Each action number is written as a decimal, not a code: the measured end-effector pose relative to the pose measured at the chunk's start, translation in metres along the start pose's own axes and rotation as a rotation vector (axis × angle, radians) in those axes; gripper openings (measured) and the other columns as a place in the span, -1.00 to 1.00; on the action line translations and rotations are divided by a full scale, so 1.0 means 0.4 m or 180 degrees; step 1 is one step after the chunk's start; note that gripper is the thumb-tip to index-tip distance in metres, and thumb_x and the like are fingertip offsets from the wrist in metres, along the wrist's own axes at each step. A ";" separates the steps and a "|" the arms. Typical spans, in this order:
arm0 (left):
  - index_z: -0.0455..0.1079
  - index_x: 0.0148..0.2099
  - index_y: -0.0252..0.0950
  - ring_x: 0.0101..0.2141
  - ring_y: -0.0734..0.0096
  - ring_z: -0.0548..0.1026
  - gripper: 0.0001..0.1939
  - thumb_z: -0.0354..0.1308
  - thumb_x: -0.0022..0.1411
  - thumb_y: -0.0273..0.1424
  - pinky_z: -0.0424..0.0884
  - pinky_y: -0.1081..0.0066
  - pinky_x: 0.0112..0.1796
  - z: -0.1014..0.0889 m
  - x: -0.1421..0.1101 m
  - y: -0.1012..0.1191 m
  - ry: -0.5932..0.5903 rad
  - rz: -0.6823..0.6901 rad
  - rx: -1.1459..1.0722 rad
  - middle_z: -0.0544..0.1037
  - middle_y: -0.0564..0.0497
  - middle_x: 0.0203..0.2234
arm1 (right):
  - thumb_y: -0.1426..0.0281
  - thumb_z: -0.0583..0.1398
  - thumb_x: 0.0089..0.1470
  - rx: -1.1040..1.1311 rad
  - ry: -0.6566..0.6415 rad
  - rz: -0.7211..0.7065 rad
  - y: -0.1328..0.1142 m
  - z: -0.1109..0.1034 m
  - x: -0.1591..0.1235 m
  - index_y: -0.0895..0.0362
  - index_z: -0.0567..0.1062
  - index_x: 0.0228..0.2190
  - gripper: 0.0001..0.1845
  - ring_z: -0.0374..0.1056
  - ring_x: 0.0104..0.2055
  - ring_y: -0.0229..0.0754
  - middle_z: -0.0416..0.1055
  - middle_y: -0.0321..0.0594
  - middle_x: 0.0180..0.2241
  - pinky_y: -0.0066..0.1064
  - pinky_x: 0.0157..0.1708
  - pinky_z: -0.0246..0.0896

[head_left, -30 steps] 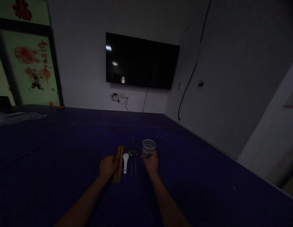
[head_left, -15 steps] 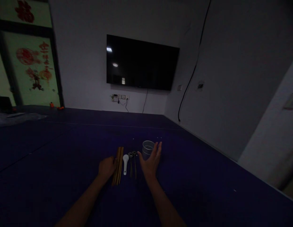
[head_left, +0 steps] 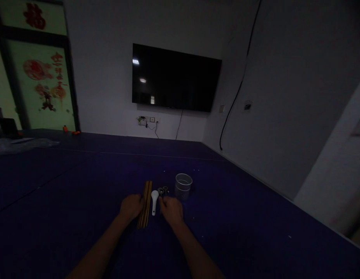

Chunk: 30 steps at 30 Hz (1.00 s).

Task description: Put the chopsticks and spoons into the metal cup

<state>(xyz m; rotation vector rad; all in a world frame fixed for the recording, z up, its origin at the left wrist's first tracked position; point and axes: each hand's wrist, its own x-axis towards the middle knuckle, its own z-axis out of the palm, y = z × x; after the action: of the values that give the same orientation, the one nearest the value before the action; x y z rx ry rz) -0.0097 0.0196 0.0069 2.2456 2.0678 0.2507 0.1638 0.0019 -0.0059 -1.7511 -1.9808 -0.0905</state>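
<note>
A bundle of wooden chopsticks [head_left: 146, 205] lies on the dark blue surface. The curled fingers of my left hand [head_left: 131, 207] are closed at its left edge, the fingertips partly hidden. Just right of the chopsticks lies a white soup spoon [head_left: 154, 200], its handle toward me. Two metal spoons [head_left: 160, 191] lie beside it, heads pointing away. My right hand [head_left: 172, 210] covers their handles, thumb and fingers pinched at the neck of the left one. Behind that hand stands an upright grey metal cylindrical cup [head_left: 183, 188], open at the top and apart from it.
Clear plastic sheeting [head_left: 26, 144] and dark items lie at the far left, with small orange objects [head_left: 75, 133] near the glass door [head_left: 46, 85]. A television [head_left: 175, 77] hangs on the far wall. A black cable [head_left: 234, 97] runs down the right wall.
My right hand has moved from beside the cup, left and toward me, onto the metal spoons, and its spread fingers have closed. My left hand stays at the chopsticks.
</note>
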 end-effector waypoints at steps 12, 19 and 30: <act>0.46 -0.26 -0.31 -0.22 0.21 0.52 -0.56 -0.22 0.26 -0.23 0.33 0.34 -0.22 -0.001 -0.002 -0.002 -0.0016 0.0100 0.0067 0.57 -0.19 -0.31 | 0.25 0.03 0.18 0.0047 0.0146 0.0246 0.003 -0.001 -0.001 0.09 0.49 -0.57 -0.60 0.41 -0.47 -0.25 0.49 -0.23 -0.53 -0.49 -0.57 -0.07; 0.46 -0.25 -0.33 -0.23 0.18 0.52 -0.54 -0.23 0.26 -0.22 0.34 0.32 -0.23 -0.005 -0.004 -0.002 -0.0015 0.0165 0.0092 0.57 -0.20 -0.30 | 0.25 0.03 0.18 0.0021 0.0094 0.0176 0.009 0.011 0.002 0.08 0.49 -0.57 -0.61 0.40 -0.47 -0.26 0.49 -0.24 -0.53 -0.50 -0.56 -0.05; 0.46 -0.24 -0.34 -0.20 0.18 0.51 -0.58 -0.17 0.23 -0.23 0.35 0.32 -0.21 -0.003 -0.002 0.000 -0.0014 0.0011 0.0096 0.57 -0.20 -0.30 | 0.25 0.04 0.18 -0.0004 0.0025 0.0175 0.008 0.006 0.001 0.08 0.50 -0.55 -0.63 0.41 -0.45 -0.24 0.50 -0.23 -0.52 -0.49 -0.56 -0.07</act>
<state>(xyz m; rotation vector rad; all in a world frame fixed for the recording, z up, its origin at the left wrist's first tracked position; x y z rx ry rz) -0.0099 0.0187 0.0082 2.2649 2.0797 0.2158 0.1659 0.0039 -0.0087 -1.8018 -1.9259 -0.0800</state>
